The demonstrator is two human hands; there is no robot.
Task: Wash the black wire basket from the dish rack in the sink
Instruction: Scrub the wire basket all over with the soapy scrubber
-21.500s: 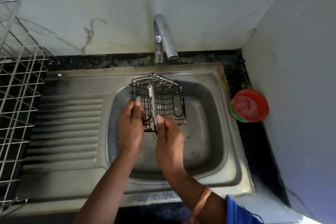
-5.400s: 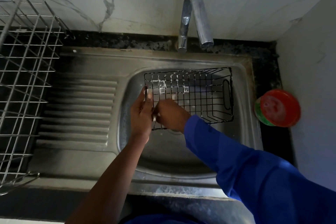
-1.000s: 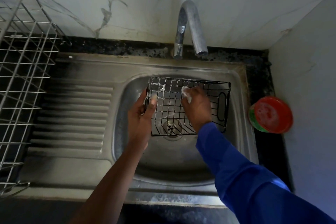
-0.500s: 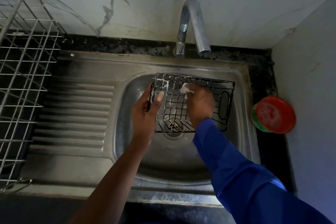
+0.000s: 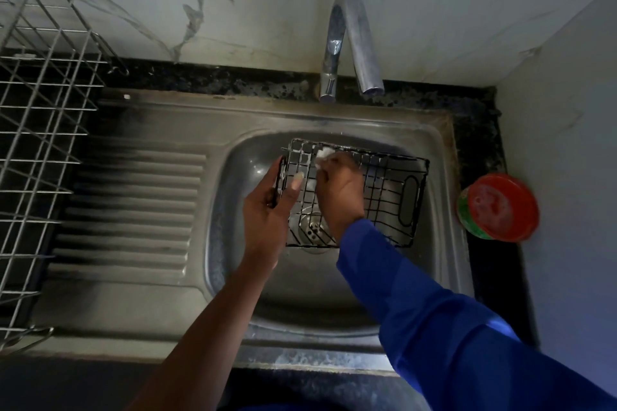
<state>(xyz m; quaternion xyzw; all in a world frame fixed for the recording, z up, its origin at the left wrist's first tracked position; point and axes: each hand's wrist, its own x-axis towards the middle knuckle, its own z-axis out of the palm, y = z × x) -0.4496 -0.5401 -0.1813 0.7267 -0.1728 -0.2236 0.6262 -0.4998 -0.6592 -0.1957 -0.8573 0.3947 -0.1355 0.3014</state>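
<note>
The black wire basket (image 5: 394,197) is held over the steel sink (image 5: 334,294) bowl, above the drain, its open side facing up toward me. My left hand (image 5: 270,210) grips its left end, thumb inside the wires. My right hand (image 5: 340,190) reaches inside the basket and pinches a small soapy white scrubber (image 5: 324,154) against the far wall's wires. Foam clings to the wires near it. The scrubber is mostly hidden under my fingers.
A curved chrome tap (image 5: 354,43) stands behind the bowl with no water running. A silver wire dish rack (image 5: 40,130) stands at the left beside the ribbed drainboard (image 5: 133,210). A red-lidded green tub (image 5: 499,207) sits on the black counter at right.
My right hand has moved left along the basket's far wall with the scrubber, closer to my left hand. The basket stays held over the drain.
</note>
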